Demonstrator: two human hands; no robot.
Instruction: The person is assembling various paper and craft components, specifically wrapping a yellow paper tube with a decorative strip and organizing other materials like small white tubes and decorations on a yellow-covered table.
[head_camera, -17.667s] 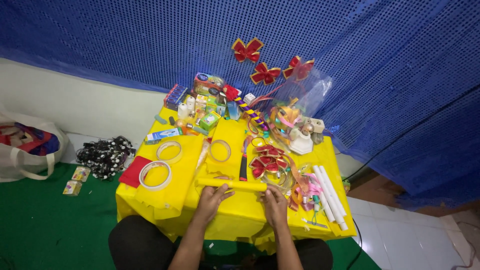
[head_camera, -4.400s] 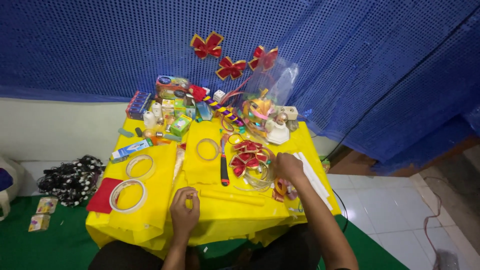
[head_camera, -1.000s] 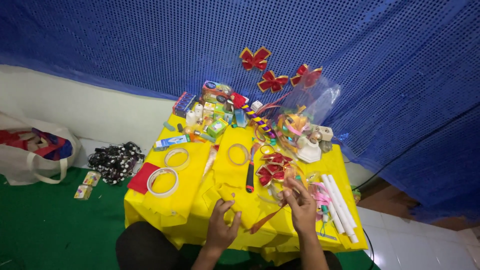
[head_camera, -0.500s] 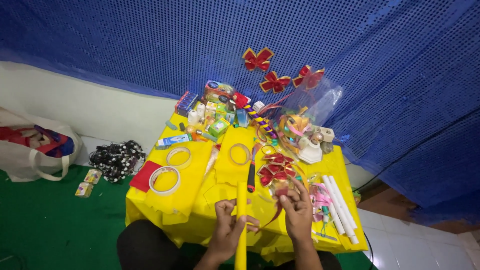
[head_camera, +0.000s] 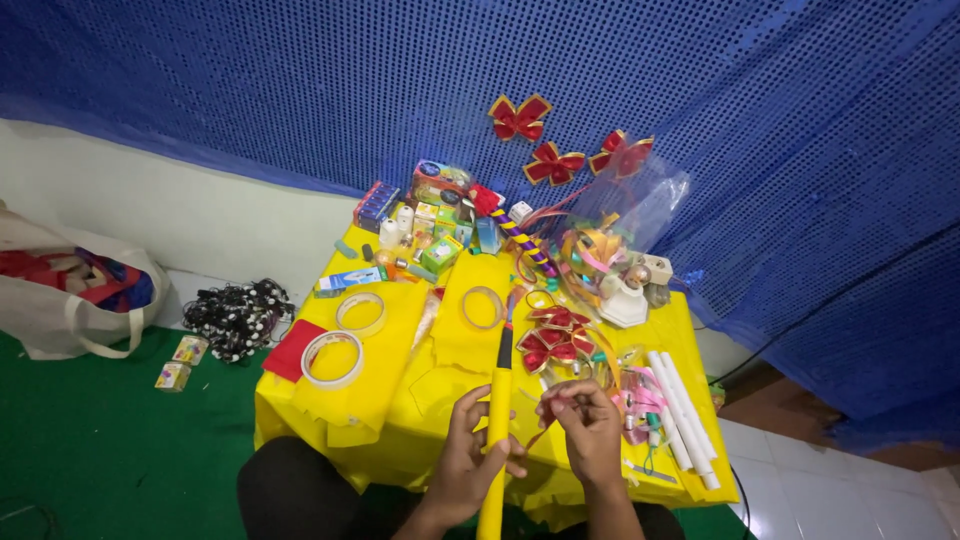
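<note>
Got my left hand (head_camera: 468, 462) wrapped around a long yellow paper-covered stick (head_camera: 496, 440), standing nearly upright, top end aimed away at the table. My right hand (head_camera: 585, 428) pinches a thin red ribbon strip (head_camera: 548, 424) just beside it. Low table in yellow cloth (head_camera: 420, 400), green floor (head_camera: 90, 440), blue sequin backdrop (head_camera: 300, 80).

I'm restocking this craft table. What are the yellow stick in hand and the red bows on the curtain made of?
Yellow stick: seemingly a rod wrapped in matte yellow paper, the same flat tone as the table cover. Red bows: probably glossy ribbon with gold edging.
</note>
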